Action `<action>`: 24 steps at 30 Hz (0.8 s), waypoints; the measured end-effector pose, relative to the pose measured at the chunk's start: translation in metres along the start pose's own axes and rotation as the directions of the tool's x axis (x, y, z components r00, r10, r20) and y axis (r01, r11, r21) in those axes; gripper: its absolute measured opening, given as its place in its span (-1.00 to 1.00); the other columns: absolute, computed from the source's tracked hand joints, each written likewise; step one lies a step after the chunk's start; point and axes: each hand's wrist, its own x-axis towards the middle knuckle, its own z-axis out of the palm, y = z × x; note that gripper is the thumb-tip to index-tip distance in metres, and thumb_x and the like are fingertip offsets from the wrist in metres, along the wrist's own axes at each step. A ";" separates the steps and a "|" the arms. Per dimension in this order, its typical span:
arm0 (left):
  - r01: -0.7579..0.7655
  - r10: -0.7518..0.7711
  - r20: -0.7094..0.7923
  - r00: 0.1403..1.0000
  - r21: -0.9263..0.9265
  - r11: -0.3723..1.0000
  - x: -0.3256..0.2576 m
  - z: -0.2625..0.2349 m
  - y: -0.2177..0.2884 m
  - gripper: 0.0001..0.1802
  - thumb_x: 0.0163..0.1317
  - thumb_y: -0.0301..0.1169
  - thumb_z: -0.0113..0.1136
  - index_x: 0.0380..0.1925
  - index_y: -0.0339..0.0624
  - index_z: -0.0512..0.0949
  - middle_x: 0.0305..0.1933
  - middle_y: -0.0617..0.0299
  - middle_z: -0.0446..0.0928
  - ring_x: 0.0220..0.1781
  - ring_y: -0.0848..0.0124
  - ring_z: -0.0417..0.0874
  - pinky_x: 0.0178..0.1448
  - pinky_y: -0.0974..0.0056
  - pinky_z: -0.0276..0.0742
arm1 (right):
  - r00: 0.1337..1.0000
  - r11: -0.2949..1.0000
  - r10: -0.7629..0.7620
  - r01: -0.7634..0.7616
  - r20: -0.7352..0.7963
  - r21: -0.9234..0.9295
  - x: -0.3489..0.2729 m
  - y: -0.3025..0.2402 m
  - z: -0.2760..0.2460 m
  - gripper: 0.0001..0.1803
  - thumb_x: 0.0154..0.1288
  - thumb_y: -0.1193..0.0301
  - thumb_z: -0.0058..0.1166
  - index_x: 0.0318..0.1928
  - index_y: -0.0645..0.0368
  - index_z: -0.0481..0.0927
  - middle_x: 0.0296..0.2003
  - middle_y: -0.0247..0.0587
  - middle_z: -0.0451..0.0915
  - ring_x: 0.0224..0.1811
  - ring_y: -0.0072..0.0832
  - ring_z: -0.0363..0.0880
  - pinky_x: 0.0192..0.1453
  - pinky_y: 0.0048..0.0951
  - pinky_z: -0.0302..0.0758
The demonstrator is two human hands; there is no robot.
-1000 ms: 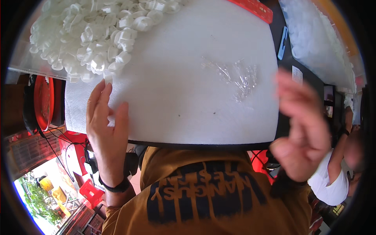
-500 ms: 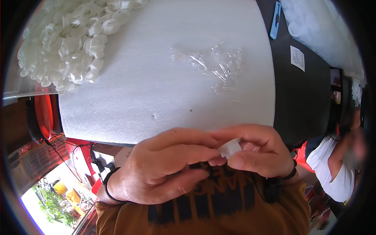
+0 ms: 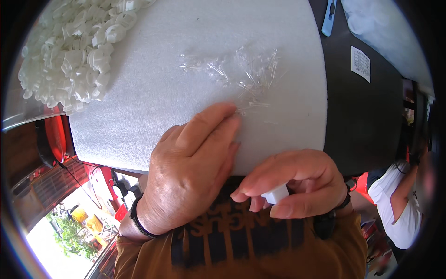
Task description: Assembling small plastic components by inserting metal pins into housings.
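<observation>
In my right hand (image 3: 302,181) a small white plastic cap-like piece (image 3: 277,193) is pinched between thumb and fingers, close to my body at the near edge of the mat. My left hand (image 3: 193,158) is stretched over the white foam mat (image 3: 121,125), its fingers extended and slightly blurred at the tips. Those fingertips are at the near edge of a loose scatter of small clear LEDs (image 3: 251,76) with thin metal legs. Nothing shows between the left fingers, and its thumb is mostly hidden.
A big heap of translucent white plastic pieces (image 3: 69,60) covers the far left. On the dark tabletop (image 3: 357,121) at right lie a blue cutter (image 3: 329,18), a printed label (image 3: 360,64) and a clear plastic bag (image 3: 385,37). Another person (image 3: 395,204) in white is at far right.
My left hand has left the white piece and moved forward to the LEDs. The right hand keeps the piece, now tilted lower. The whole view has shifted slightly.
</observation>
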 end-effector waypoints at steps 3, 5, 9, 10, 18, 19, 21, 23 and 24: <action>-0.144 0.149 -0.098 0.984 0.053 0.988 0.001 0.006 -0.012 -0.65 -0.12 -0.63 0.23 -0.22 -0.34 0.54 -0.09 0.01 0.50 -0.28 0.17 0.61 -0.29 0.23 0.53 | 0.999 0.994 0.031 -0.032 0.014 0.102 0.000 -0.001 -0.002 -0.67 0.25 0.58 0.04 0.05 0.32 0.46 -0.09 -0.14 0.55 -0.07 -0.54 0.51 0.02 -0.57 0.39; -0.072 0.074 -0.048 0.996 0.040 0.997 -0.001 -0.001 -0.005 -0.64 -0.11 -0.68 0.20 -0.20 -0.35 0.54 -0.07 0.01 0.50 -0.16 0.16 0.59 -0.16 0.25 0.52 | 0.998 0.987 0.060 -0.061 0.013 0.146 0.001 -0.004 -0.003 -0.66 0.26 0.58 0.03 0.06 0.31 0.45 -0.07 -0.15 0.54 -0.08 -0.57 0.50 0.00 -0.59 0.39; -0.011 0.011 -0.029 1.000 0.012 1.000 -0.003 -0.004 -0.004 -0.60 -0.13 -0.75 0.18 -0.18 -0.36 0.55 -0.04 0.01 0.50 -0.07 0.18 0.58 -0.07 0.31 0.51 | 0.991 0.965 0.135 -0.134 0.013 0.227 0.000 -0.005 -0.003 -0.64 0.28 0.60 0.00 0.10 0.28 0.42 -0.03 -0.16 0.50 -0.11 -0.65 0.47 -0.08 -0.66 0.40; -0.008 0.008 -0.029 1.000 0.011 1.000 -0.004 -0.006 -0.004 -0.60 -0.13 -0.75 0.18 -0.18 -0.36 0.55 -0.04 0.01 0.50 -0.07 0.18 0.58 -0.07 0.31 0.51 | 0.990 0.964 0.137 -0.137 0.015 0.228 0.002 -0.005 -0.003 -0.64 0.28 0.60 0.00 0.10 0.28 0.42 -0.03 -0.16 0.50 -0.11 -0.65 0.47 -0.08 -0.66 0.40; 0.195 -0.204 -0.096 0.974 -0.098 0.976 -0.018 -0.022 -0.014 -0.74 -0.03 -0.65 0.22 -0.25 -0.36 0.55 -0.14 0.03 0.52 -0.44 0.37 0.59 -0.40 0.38 0.49 | 0.993 0.993 -0.012 0.026 -0.120 0.117 0.008 0.003 0.000 -0.60 0.24 0.51 0.01 0.06 0.47 0.38 -0.13 0.25 0.50 -0.35 -0.34 0.58 -0.22 -0.42 0.54; 0.181 -0.188 -0.140 0.972 -0.065 0.981 -0.020 -0.021 -0.018 -0.77 -0.01 -0.64 0.21 -0.28 -0.35 0.55 -0.17 0.04 0.53 -0.46 0.38 0.58 -0.43 0.39 0.48 | 0.993 0.993 -0.009 0.022 -0.117 0.117 0.008 0.004 0.001 -0.60 0.24 0.51 0.01 0.06 0.47 0.38 -0.13 0.25 0.50 -0.35 -0.34 0.58 -0.22 -0.42 0.54; 0.248 -0.259 -0.179 0.949 -0.083 0.965 -0.021 -0.020 -0.017 -0.87 0.02 -0.62 0.19 -0.37 -0.34 0.54 -0.24 0.06 0.54 -0.49 0.39 0.56 -0.47 0.39 0.44 | 0.968 0.982 -0.002 0.049 -0.250 0.185 0.009 0.004 0.006 -0.58 0.29 0.42 -0.04 0.07 0.49 0.37 -0.18 0.25 0.51 -0.39 -0.34 0.57 -0.26 -0.42 0.54; 0.249 -0.247 -0.179 0.952 -0.012 0.968 -0.023 -0.023 -0.019 -0.92 0.03 -0.62 0.18 -0.43 -0.33 0.52 -0.28 0.07 0.53 -0.52 0.37 0.55 -0.49 0.38 0.42 | 0.961 0.991 0.033 0.004 -0.273 0.134 0.013 0.000 0.008 -0.52 0.33 0.35 -0.09 0.10 0.51 0.30 -0.20 0.25 0.50 -0.41 -0.35 0.55 -0.28 -0.42 0.55; 0.254 -0.252 -0.181 0.951 -0.015 0.967 -0.022 -0.024 -0.019 -0.92 0.03 -0.62 0.18 -0.43 -0.33 0.52 -0.28 0.07 0.53 -0.52 0.37 0.55 -0.49 0.38 0.42 | 0.947 0.984 0.041 0.018 -0.318 0.180 0.016 0.000 0.011 -0.50 0.33 0.34 -0.10 0.12 0.51 0.27 -0.20 0.24 0.49 -0.40 -0.35 0.54 -0.29 -0.42 0.55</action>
